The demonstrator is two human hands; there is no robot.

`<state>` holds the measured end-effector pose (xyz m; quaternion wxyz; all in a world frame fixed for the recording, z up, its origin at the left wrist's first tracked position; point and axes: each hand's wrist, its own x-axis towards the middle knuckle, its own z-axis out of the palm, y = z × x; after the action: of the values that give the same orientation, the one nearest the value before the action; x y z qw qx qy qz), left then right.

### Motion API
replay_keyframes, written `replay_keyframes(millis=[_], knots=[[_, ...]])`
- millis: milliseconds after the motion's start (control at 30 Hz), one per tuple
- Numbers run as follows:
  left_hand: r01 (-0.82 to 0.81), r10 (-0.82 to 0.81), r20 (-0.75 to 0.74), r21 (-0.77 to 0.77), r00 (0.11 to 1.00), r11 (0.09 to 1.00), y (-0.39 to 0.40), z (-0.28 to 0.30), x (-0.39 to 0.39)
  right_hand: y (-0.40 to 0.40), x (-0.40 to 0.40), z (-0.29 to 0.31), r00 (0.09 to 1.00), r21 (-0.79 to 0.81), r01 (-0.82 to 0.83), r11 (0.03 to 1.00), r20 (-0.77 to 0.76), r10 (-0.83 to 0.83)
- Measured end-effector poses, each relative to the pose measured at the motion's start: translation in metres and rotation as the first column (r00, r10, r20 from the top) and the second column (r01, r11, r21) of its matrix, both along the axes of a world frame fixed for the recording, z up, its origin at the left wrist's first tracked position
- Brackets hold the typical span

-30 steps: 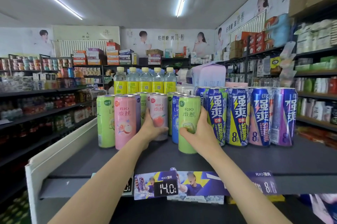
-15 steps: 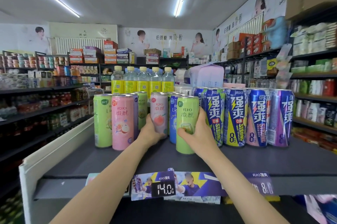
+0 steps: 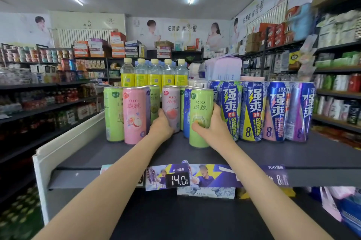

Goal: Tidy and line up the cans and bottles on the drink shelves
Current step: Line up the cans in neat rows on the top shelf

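Tall drink cans stand on a dark grey shelf top [image 3: 293, 153]. My left hand [image 3: 162, 125] grips a pale pink peach can [image 3: 172, 103] set back in the row. My right hand [image 3: 211, 128] grips a green can [image 3: 200, 110] at the front, its thumb across the can's face. To the left stand a pink can [image 3: 134, 114] and a green can [image 3: 112, 112]. A blue can [image 3: 186, 110] is partly hidden behind the green one I hold. To the right, several blue, yellow and purple cans [image 3: 252, 110] form a row. Yellow-labelled bottles [image 3: 154, 77] stand behind.
A white shelf end panel [image 3: 64, 148] borders the left side. A price strip reading 14.0 [image 3: 179, 180] hangs on the front edge. Stocked shelves line the aisles left [image 3: 39, 103] and right [image 3: 336, 91]. A pale carton [image 3: 224, 67] sits behind the cans.
Both hands keep hold of their cans. The pale pink can and the green can have shifted slightly left and closer together relative to the row; the view has moved a little.
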<state>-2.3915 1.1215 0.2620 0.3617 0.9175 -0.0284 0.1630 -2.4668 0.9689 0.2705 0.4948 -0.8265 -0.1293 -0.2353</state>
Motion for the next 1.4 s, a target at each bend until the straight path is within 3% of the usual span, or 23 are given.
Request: replay_keyframes(millis=[133,500,700,833,933,1033,1267,1400], knots=[[-0.018,0.014,0.089,0.047,0.996,0.999,0.003,0.008,-0.009,0.0,-0.002,0.001,1.0,0.018,-0.003,1.0,-0.01,0.003],[-0.102,0.094,0.102,0.078,0.99,0.992,-0.002,0.003,-0.003,-0.003,0.006,-0.002,1.0,0.027,-0.003,1.0,-0.002,0.003],[0.073,-0.074,0.056,0.026,0.996,0.997,0.007,0.008,-0.024,-0.003,0.007,-0.003,0.997,-0.038,0.079,0.996,-0.014,-0.08],[0.137,-0.148,0.293,0.059,0.945,0.989,0.031,0.005,-0.065,-0.002,0.003,-0.003,0.953,-0.253,0.3,0.92,0.114,-0.28],[0.057,0.014,0.523,-0.118,0.852,0.991,0.056,0.008,-0.087,0.005,-0.003,-0.002,0.952,-0.259,0.285,0.923,0.188,-0.241],[-0.049,0.153,0.603,-0.184,0.783,0.982,0.075,0.013,-0.09,0.022,-0.006,0.003,0.962,-0.294,0.22,0.93,0.224,-0.157],[-0.299,0.305,0.5,-0.094,0.811,0.95,0.08,0.004,-0.077,0.064,0.007,0.016,0.936,-0.588,0.331,0.738,0.304,-0.178],[-0.18,0.218,0.416,-0.128,0.883,0.975,0.088,0.005,-0.072,0.074,0.019,0.019,0.889,-0.655,0.447,0.609,0.4,-0.222]])
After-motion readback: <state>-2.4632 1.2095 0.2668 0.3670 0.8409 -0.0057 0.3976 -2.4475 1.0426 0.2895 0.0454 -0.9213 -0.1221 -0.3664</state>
